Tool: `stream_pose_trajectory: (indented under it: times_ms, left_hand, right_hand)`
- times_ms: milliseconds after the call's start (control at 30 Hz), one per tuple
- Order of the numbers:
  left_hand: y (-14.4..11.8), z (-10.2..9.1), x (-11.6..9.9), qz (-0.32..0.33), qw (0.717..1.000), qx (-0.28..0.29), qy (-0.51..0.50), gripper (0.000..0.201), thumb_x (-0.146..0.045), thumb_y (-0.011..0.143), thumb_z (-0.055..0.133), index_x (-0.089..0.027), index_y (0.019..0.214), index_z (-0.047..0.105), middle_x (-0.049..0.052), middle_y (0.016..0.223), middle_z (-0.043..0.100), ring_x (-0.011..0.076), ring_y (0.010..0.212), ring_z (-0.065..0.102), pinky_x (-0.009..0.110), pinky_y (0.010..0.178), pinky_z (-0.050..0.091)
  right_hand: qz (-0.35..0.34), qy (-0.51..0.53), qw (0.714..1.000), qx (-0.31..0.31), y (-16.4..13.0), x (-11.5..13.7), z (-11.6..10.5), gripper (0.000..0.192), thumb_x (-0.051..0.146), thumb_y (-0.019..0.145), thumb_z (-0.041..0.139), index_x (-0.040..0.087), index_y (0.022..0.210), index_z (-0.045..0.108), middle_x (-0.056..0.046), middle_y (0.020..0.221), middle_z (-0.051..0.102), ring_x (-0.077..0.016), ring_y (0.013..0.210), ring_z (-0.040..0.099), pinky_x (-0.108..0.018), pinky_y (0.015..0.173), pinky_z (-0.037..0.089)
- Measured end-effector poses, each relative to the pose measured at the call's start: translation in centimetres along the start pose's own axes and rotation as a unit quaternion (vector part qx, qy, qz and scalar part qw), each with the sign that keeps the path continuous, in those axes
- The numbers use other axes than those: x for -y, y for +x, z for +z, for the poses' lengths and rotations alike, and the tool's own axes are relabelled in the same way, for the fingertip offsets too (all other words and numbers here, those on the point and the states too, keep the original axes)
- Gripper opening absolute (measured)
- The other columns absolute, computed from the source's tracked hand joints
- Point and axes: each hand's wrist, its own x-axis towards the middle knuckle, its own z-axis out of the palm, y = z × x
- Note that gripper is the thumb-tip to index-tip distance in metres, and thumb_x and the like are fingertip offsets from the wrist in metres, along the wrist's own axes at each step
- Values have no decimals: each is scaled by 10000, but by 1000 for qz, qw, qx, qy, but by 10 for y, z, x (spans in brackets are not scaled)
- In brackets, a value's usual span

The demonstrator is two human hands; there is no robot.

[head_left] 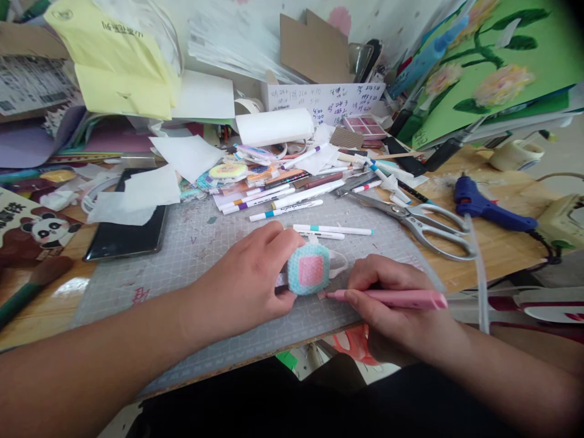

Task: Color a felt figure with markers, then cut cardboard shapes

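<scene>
Between the thumb and fingers of my left hand (255, 274) is a small rounded-square piece (310, 269), light blue with a pink square in its middle and a bumpy, textured face. A white loop (338, 264) shows behind its right side. My right hand (387, 298) grips a pink marker (406, 298) like a pen, its tip pointing left, just below and right of the textured piece. I cannot tell whether the tip touches anything. Under both hands lies a grey cutting mat (182, 274). White markers (337, 230) rest just beyond my left hand.
Silver scissors (424, 222) lie at the right, near a blue glue gun (493, 207). A black tablet-like slab (128, 234) with paper scraps is at the left. Pens, papers and a white roll (274, 126) crowd the back. The mat's front edge is close to my lap.
</scene>
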Motion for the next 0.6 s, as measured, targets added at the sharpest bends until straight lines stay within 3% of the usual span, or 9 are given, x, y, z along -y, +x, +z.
stream_pose_trajectory:
  times_ms: [600]
  left_hand:
    - [0,-1,0,4,1000,-1,5,369,-158,702,595,-194,1053,487,36,956,500,213,883,535,338,769,451]
  right_hand:
    - [-12,-2,1000,-6,0,5,1,191,235,787,596,214,620,507,0,558,588,-136,493,517,-255,452,403]
